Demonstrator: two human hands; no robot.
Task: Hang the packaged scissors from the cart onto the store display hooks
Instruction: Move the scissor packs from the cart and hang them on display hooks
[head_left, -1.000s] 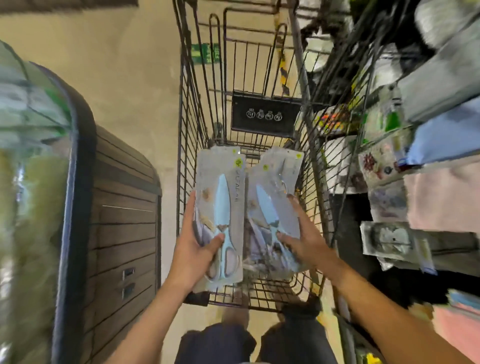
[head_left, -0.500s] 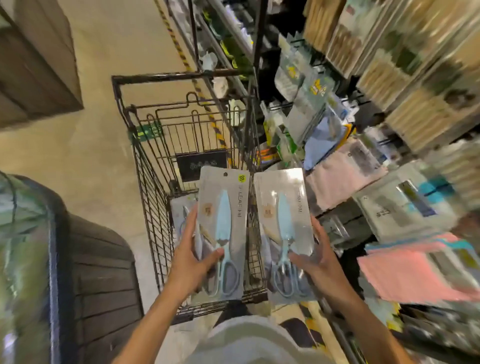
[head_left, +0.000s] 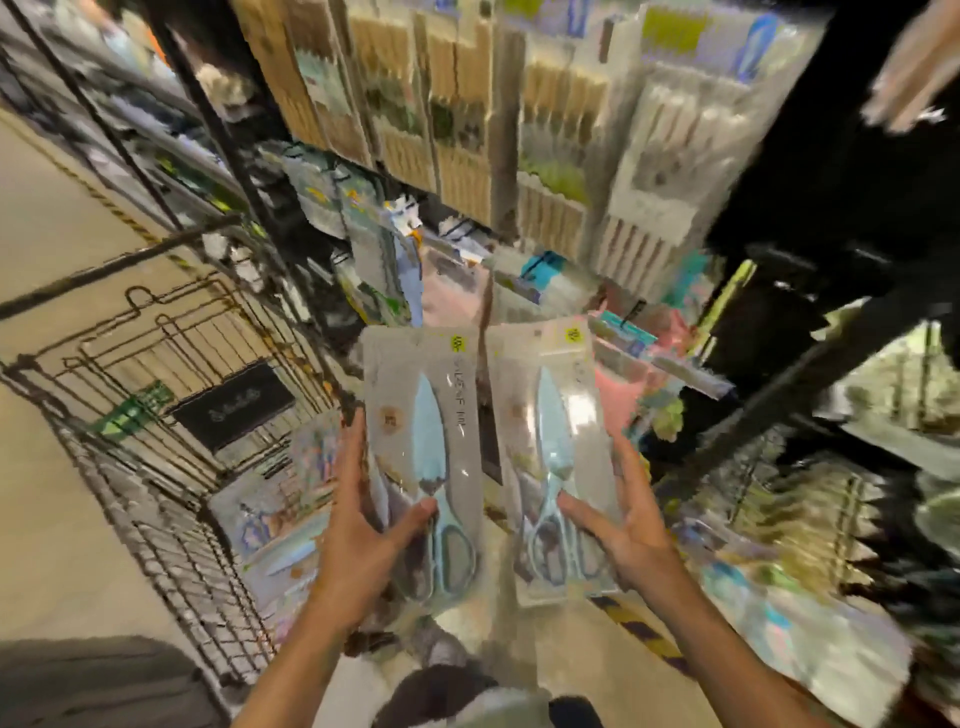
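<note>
Scissors packs (head_left: 423, 462) (head_left: 558, 457), each still pinched by one hand's fingers (head_left: 415, 512) (head_left: 576, 512), now apparently face blurred shelves.

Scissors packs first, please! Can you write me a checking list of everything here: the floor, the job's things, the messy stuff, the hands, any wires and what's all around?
Surface: pale shop floor with a striped line; no table seen.
Job's things: left scissors pack and right scissors pack, both held upright, side by side, not yet hung. More packs lie in the wire cart.
Clutter: blurred packets piled low on the right.
Hands: left hand grips the left pack; right hand grips the right pack.
Cables: nothing seen.
Surroundings: display wall of hanging goods, too blurred to make out hooks.
</note>
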